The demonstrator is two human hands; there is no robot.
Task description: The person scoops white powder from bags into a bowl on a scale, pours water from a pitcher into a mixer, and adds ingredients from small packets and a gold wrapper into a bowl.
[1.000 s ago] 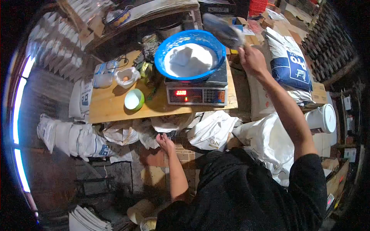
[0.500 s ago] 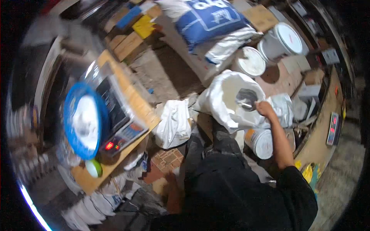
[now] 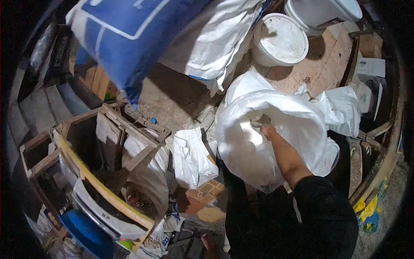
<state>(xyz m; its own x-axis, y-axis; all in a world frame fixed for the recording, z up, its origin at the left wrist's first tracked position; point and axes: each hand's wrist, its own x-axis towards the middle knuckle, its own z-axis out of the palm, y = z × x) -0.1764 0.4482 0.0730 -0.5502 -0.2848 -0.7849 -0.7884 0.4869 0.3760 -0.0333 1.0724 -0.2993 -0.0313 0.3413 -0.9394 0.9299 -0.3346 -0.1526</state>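
My right hand (image 3: 268, 131) is closed on the handle of a metal scoop (image 3: 258, 122), deep inside a large white sack (image 3: 230, 144) that gapes open. Pale material shows inside the sack around the scoop, whose bowl is partly hidden. At the bottom edge a small part of what seems to be my left hand (image 3: 209, 242) hangs low; its fingers are too unclear to read. A smaller crumpled white bag (image 3: 189, 157) stands left of the large sack.
A blue-and-white sack (image 3: 129, 39) lies at the top. White buckets (image 3: 280, 41) stand behind the open sack, and a white packet (image 3: 338, 110) lies to its right. At lower left are a wooden-edged table (image 3: 108, 190), a scale (image 3: 101, 213) and a blue basin (image 3: 84, 233).
The view has tilted and come closer to the open sack. My right hand and the scoop have moved from near its rim to deeper inside. The blue basin now sits lower in view.
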